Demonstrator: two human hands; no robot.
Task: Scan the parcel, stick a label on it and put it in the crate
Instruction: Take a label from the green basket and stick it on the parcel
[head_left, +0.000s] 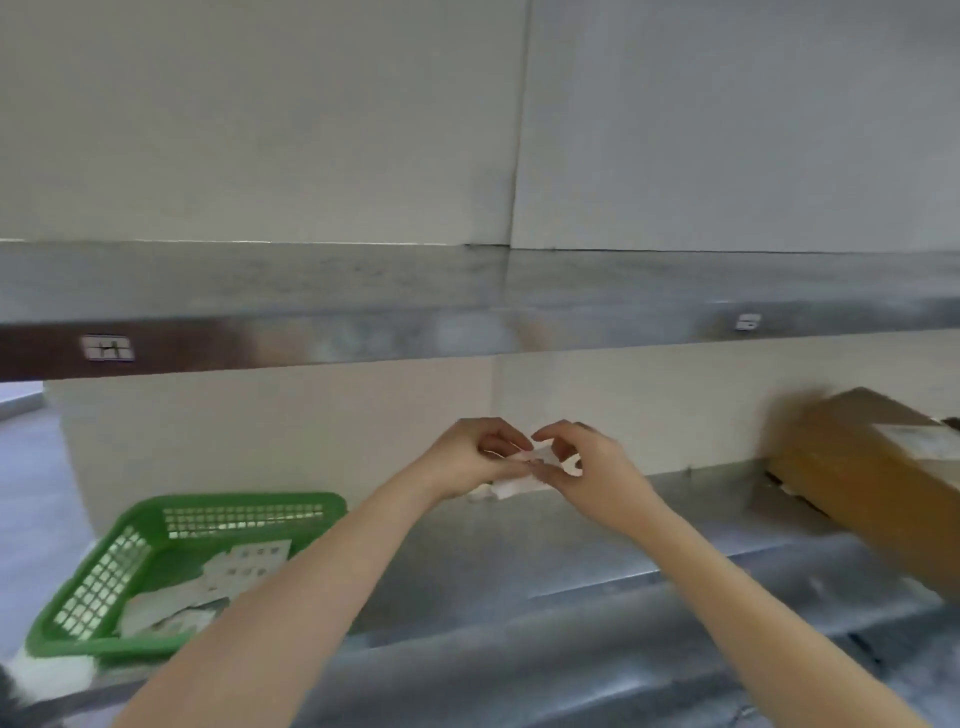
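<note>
Head view. Both my arms reach forward over the steel bench. My left hand and right hand meet at mid-frame, above the back of the bench. Between them I pinch a small white label: left thumb and forefinger grip its left end, right fingertips hold its right end. The other fingers of both hands are curled loosely. A white strip of paper hangs just below the hands; I cannot tell whether it is backing paper or part of the label.

The parcel, a brown cardboard box, lies on the bench at far right, well apart from my hands. It is tilted, motion-blurred, and carries a pale patch on its upper face; detail unreadable.

The green crate, a slotted plastic basket, sits at the left end of the bench, below my left forearm. Inside it lie white sheets with small printed squares.

A steel shelf runs across the frame above the hands, with two small tags on its front edge. Pale wall panels behind.
</note>
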